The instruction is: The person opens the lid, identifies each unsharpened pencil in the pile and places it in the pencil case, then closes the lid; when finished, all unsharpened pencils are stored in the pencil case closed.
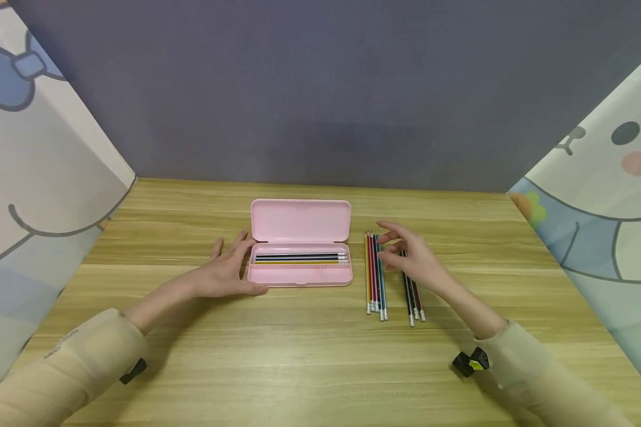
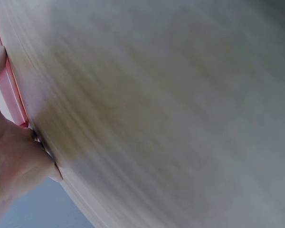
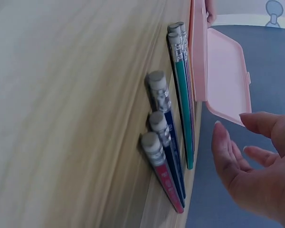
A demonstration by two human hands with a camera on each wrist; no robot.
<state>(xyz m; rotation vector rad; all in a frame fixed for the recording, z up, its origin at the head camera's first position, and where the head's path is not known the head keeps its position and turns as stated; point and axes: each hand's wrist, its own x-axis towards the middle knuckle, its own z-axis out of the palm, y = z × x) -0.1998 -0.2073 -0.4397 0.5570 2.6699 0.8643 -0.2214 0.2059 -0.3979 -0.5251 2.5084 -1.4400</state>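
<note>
The left arm (image 1: 85,362) is slanting in from the near left corner of the worktop (image 1: 310,362), the left hand (image 1: 225,274) spreading thumb and fingers. The right arm (image 1: 539,370) is angling in from the near right, the right hand (image 1: 413,256) hovering, fingers bending loosely.

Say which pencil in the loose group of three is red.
The rightmost pencil as seen from the head camera, on the side away from the pink case; the other two pencils are dark.
</note>
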